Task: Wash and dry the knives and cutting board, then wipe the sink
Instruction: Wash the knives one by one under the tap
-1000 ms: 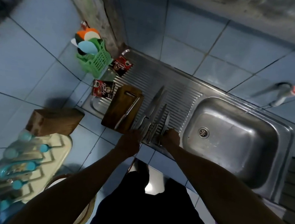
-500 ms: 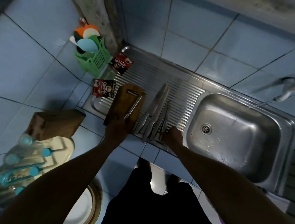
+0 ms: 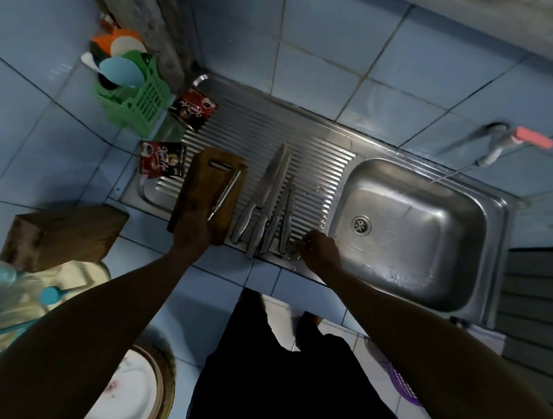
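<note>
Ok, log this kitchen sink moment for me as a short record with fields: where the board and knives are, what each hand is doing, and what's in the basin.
cutting board: wooden, lying on the ribbed drainboard, near end over the front edge
tool on board: slim metal tool lying along it
knives: about four, side by side on the drainboard, handles toward the person
left hand: on the board's near end; grip unclear
right hand: at the drainboard's front edge beside the knives, fingers curled; contents unclear
sink basin: no items, wet
</note>
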